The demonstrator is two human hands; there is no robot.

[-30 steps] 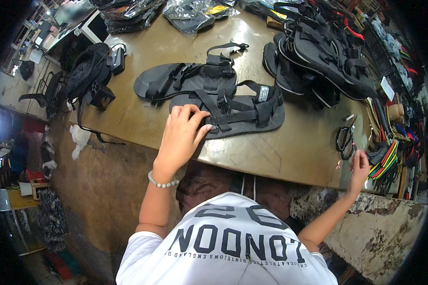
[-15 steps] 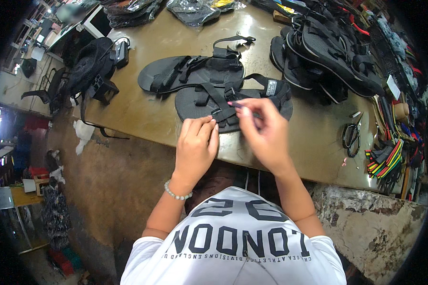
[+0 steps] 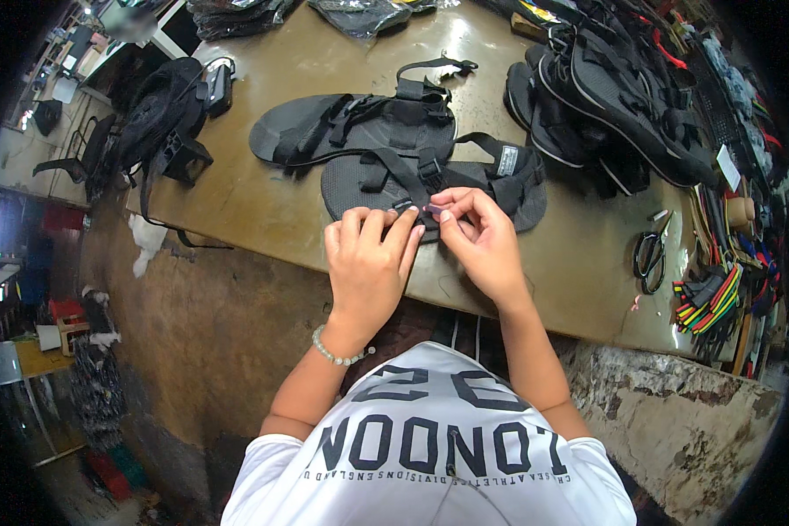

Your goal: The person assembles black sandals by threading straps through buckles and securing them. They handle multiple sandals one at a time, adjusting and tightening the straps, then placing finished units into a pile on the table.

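A black strappy sandal point(image 3: 346, 180) lies sole-down at the table's near edge, overlapping a second black sandal point(image 3: 280, 133) behind it. My left hand point(image 3: 368, 267) is closed at the near sandal's front strap, fingertips pressing on the webbing. Just right of those fingertips, my right hand point(image 3: 482, 250) pinches a small dark purple piece with a pinkish end point(image 3: 433, 209). Its tip is at the strap; its exact kind is too small to tell. Under my fingers, part of the strap is hidden. A black buckle point(image 3: 430, 171) sits on the strap just beyond.
More black sandals point(image 3: 600, 96) are piled at the back right. Black-handled scissors point(image 3: 650, 260) and bundled colored straps point(image 3: 710, 298) lie to the right. A black bag point(image 3: 162, 110) rests on the left edge. Plastic-wrapped packs point(image 3: 359, 16) are along the far side.
My right hand has lowered slightly toward me, bringing the purple piece down to the strap beside my left fingertips. My left hand has shifted a little right.
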